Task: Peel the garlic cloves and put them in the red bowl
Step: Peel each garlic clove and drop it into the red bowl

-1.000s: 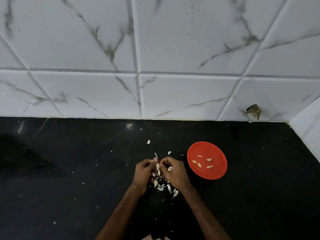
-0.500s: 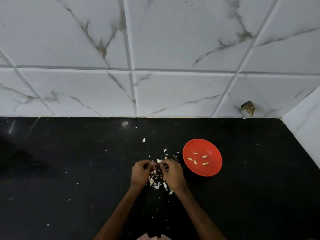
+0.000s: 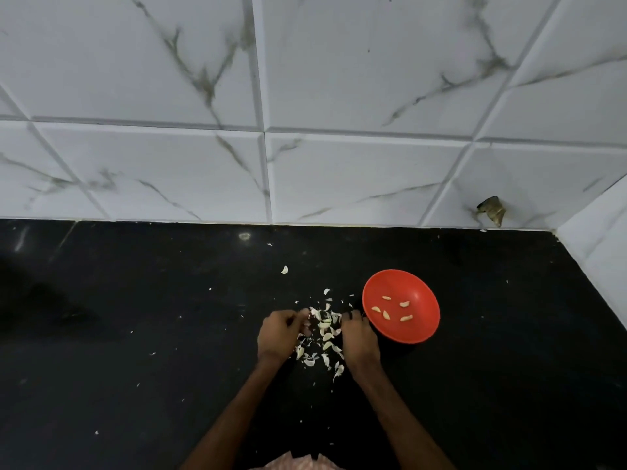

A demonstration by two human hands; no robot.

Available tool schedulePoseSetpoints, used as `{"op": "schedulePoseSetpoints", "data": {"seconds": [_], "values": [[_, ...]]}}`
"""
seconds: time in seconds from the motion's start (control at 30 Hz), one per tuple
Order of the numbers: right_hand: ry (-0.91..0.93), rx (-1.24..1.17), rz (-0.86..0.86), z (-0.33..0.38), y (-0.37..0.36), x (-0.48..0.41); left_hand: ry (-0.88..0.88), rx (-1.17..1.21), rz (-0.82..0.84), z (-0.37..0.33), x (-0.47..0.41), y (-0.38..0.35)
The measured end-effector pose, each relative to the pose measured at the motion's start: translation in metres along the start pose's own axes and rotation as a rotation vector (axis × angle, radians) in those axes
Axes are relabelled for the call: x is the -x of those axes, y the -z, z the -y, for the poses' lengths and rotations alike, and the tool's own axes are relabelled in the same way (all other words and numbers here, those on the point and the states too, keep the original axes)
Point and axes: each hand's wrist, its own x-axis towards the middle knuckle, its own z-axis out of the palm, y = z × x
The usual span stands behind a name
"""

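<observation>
The red bowl (image 3: 425,293) sits on the black counter, just right of my hands, with several peeled garlic cloves (image 3: 386,314) in it. A pile of unpeeled cloves and loose skins (image 3: 326,334) lies between my hands. My left hand (image 3: 278,334) is curled at the pile's left side, its fingertips pinched on a pale clove (image 3: 312,312). My right hand (image 3: 360,337) is at the pile's right, knuckles up, with its curled fingertips close to the bowl's left rim. What those fingers hold is hidden.
Bits of garlic skin are scattered over the counter, one larger piece (image 3: 284,270) lying behind the pile. The white marble-tiled wall (image 3: 305,164) rises behind, and a side wall (image 3: 604,252) closes the right. A small chipped hole (image 3: 491,210) marks the back wall.
My hands, pressed together over a clove before, have come apart. The right hand has shifted toward the bowl and the left has stayed at the pile.
</observation>
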Motion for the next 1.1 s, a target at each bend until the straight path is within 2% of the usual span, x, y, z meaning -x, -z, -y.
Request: {"op": "schedulePoseSetpoints", "data": {"seconds": [0.07, 0.13, 0.3, 0.47, 0.63, 0.77, 0.97, 1.1], "values": [[0.01, -0.023, -0.017, -0.002, 0.0, 0.001, -0.012, 0.012, -0.006, 0.006, 0.0, -0.001], [-0.016, -0.149, -0.011, -0.002, -0.001, 0.002, -0.024, 0.039, -0.018, 0.01, 0.0, -0.001], [-0.114, -0.879, -0.134, 0.01, 0.003, 0.005, -0.078, 0.176, 0.026, 0.005, 0.001, -0.006], [-0.088, -1.213, -0.143, 0.028, 0.009, 0.01, -0.105, 0.371, 0.042, 0.002, 0.005, -0.005], [-0.099, -1.385, -0.105, 0.035, 0.005, 0.009, 0.015, 0.495, 0.026, 0.0, 0.01, -0.005], [-0.103, -1.456, -0.057, 0.037, 0.008, 0.01, 0.042, 0.526, 0.009, 0.001, 0.01, -0.006], [-0.131, -1.433, -0.075, 0.039, 0.009, 0.007, -0.044, 0.395, -0.097, -0.007, 0.012, -0.003], [-0.134, -1.397, -0.154, 0.037, 0.014, 0.005, -0.081, 0.407, -0.026, -0.011, 0.013, -0.002]]}}
